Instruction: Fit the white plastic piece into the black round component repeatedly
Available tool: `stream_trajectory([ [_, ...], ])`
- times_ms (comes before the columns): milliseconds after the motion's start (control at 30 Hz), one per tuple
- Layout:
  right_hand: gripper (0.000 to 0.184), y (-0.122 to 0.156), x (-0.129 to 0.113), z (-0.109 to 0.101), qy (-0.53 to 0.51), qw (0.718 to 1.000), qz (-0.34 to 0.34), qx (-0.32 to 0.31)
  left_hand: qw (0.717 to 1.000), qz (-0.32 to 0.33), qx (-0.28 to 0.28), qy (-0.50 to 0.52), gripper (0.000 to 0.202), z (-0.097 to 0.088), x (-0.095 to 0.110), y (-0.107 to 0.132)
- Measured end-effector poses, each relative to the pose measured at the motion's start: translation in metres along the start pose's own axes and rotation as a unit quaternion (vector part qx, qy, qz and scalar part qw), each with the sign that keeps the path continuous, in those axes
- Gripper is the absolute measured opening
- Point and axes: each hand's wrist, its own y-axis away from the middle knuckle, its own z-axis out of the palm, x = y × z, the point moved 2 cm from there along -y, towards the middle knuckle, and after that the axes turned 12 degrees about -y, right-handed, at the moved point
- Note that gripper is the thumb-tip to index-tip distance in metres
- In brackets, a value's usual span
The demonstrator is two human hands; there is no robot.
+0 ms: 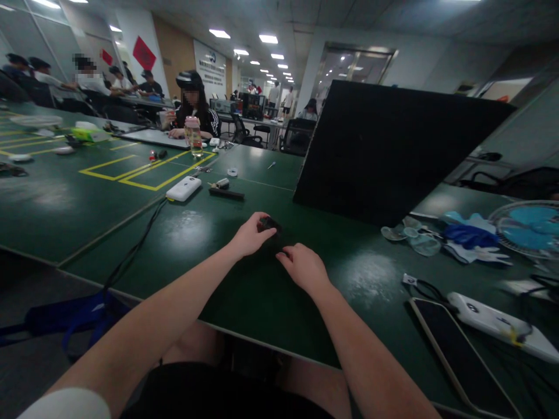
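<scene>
My left hand (252,234) rests on the green table (218,279) with its fingers pinched on a small black object (269,223). My right hand (302,266) lies just right of it, fingers curled down onto the table close to the same dark item. What the right fingers hold, if anything, is hidden. Both forearms reach in from the bottom of the view.
A large black panel (384,151) leans behind the hands. A white power bank (184,188) with a black cable and a black bar (226,194) lie at the left. A phone (458,349), another white power bank (498,323), blue gloves (469,235) and a fan (530,227) lie right. People sit at far tables.
</scene>
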Motion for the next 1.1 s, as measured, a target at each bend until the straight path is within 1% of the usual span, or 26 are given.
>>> stream_trajectory([
  [67,0.028,-0.002,0.001,0.001,-0.019,1.0,-0.004,-0.021,0.999,0.015,0.004,-0.051,0.047,-0.001,0.004,0.003],
  [200,0.023,-0.001,0.007,-0.008,-0.102,0.993,0.058,-0.032,0.989,0.042,-0.006,-0.142,0.05,-0.001,0.012,0.011],
  [267,0.023,0.0,0.01,-0.016,-0.137,0.988,0.077,-0.005,0.984,0.053,-0.023,-0.171,0.051,0.0,0.015,0.014],
  [333,0.025,0.001,0.012,-0.024,-0.17,0.981,0.077,0.052,0.981,0.06,-0.047,-0.179,0.05,0.002,0.017,0.016],
  [400,0.029,0.001,0.012,-0.028,-0.195,0.974,0.055,0.103,0.981,0.068,-0.074,-0.168,0.049,0.005,0.019,0.019],
  [433,0.03,0.002,0.011,-0.028,-0.198,0.973,0.035,0.111,0.981,0.076,-0.087,-0.157,0.049,0.007,0.02,0.021],
  [533,0.024,0.002,0.008,-0.023,-0.154,0.984,-0.034,0.085,0.98,0.104,-0.12,-0.122,0.05,0.013,0.021,0.025],
  [600,0.021,0.001,0.007,-0.019,-0.106,0.989,-0.068,0.075,0.98,0.115,-0.124,-0.107,0.05,0.016,0.019,0.025],
  [700,0.017,0.002,0.006,-0.016,-0.069,0.99,-0.09,0.087,0.981,0.12,-0.124,-0.086,0.049,0.018,0.017,0.025],
  [800,0.015,0.004,0.004,-0.017,-0.056,0.988,-0.091,0.109,0.981,0.127,-0.132,-0.068,0.049,0.019,0.018,0.026],
  [867,0.013,0.005,0.003,-0.019,-0.054,0.986,-0.08,0.135,0.981,0.128,-0.127,-0.07,0.048,0.017,0.021,0.027],
  [900,0.016,0.004,0.003,-0.021,-0.059,0.984,-0.068,0.152,0.982,0.125,-0.118,-0.078,0.047,0.016,0.023,0.028],
  [1000,0.031,0.001,0.009,-0.025,-0.088,0.978,-0.014,0.191,0.985,0.099,-0.072,-0.12,0.045,0.01,0.029,0.028],
  [1100,0.039,-0.003,0.019,-0.023,-0.12,0.976,0.02,0.179,0.984,0.06,-0.035,-0.162,0.044,0.004,0.029,0.027],
])
